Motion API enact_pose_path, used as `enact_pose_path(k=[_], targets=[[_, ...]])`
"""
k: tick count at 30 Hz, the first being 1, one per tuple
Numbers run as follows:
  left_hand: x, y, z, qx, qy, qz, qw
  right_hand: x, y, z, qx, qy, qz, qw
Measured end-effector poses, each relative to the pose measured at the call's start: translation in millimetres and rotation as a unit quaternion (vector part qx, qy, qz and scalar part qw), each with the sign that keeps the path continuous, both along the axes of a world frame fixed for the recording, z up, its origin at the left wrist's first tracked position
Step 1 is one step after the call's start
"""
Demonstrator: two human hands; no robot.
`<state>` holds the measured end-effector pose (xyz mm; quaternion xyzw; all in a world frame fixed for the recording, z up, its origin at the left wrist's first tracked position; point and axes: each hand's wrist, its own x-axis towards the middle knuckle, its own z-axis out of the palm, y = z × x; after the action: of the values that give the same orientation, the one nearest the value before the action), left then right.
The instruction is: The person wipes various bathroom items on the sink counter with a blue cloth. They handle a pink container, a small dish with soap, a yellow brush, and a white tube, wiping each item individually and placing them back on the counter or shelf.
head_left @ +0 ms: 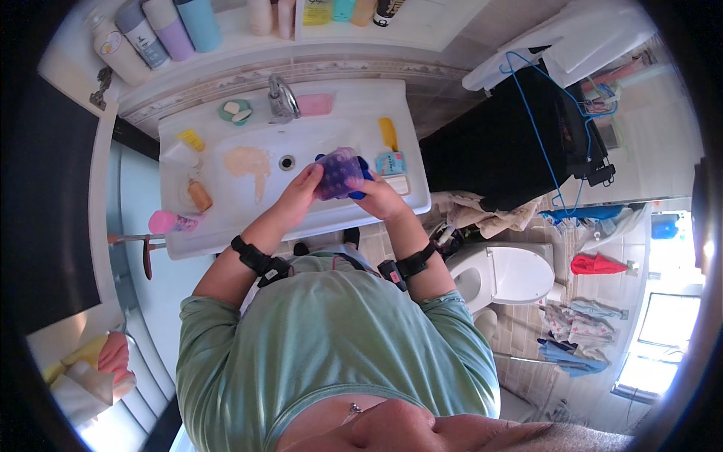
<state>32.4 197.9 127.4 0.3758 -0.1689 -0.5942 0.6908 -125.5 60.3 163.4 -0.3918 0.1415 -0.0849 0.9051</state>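
Observation:
My left hand and my right hand hold a purple, see-through, patterned object between them above the front right of the white sink. Its exact kind is unclear; dark blue parts show along its right side and lower edge. Fingers of both hands are closed on its sides, partly hidden behind it. The round drain lies just left of it. A beige smear of liquid spreads over the basin's left part. Behind the basin stands a chrome faucet.
Right of the basin lie a yellow comb and a blue packet. An amber bottle and a pink-capped container lie on the left. A green soap dish sits behind. A toilet stands to my right.

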Motion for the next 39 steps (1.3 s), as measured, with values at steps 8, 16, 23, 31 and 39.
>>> enact_pose_path(k=[8, 16, 23, 31, 39], targets=[[6.0, 11.3, -30.1, 0.139, -0.215, 0.023, 0.966, -11.7, 14.2, -26.5, 0.026, 0.071, -0.017, 0.997], [4.2, 8.7, -65.5, 0.176, -0.161, -0.108, 0.965, -84.5, 1.0, -52.7, 0.062, 0.155, -0.125, 0.978], [10.9, -36.9, -58.4, 0.171, -0.135, -0.152, 0.964, -188.0, -34.8, -54.7, -0.019, 0.258, -0.348, 0.901], [-41.1, -115.7, -84.9, 0.180, -0.063, -0.213, 0.958, -317.4, -51.5, -60.4, 0.073, 0.259, -0.492, 0.828], [-79.5, -168.9, -142.7, 0.165, -0.154, -0.246, 0.943, -358.5, -67.7, -70.0, 0.130, 0.271, -0.515, 0.803]])
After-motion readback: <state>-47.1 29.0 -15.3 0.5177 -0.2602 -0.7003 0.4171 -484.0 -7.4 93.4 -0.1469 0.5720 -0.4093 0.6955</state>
